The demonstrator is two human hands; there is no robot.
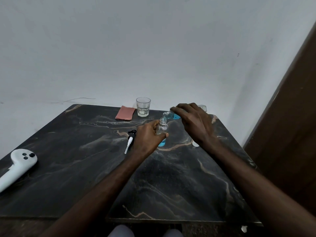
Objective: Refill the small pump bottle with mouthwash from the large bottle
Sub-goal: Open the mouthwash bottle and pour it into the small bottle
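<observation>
My left hand [148, 138] grips the small clear bottle [162, 127], which stands upright on the dark marble table [68, 168] with blue liquid in its base. My right hand [195, 124] holds the large bottle [169, 115] tipped on its side, its open mouth touching the small bottle's neck; blue mouthwash shows inside it. Most of the large bottle is hidden under my hand. The pump head [130, 140], black top with a white tube, lies flat on the table just left of my left hand.
A drinking glass [143, 106] and a folded pink cloth [125, 113] sit near the far edge. A white controller [18, 165] lies at the left. A small white cap [195, 143] peeks out under my right wrist. A brown door stands at right.
</observation>
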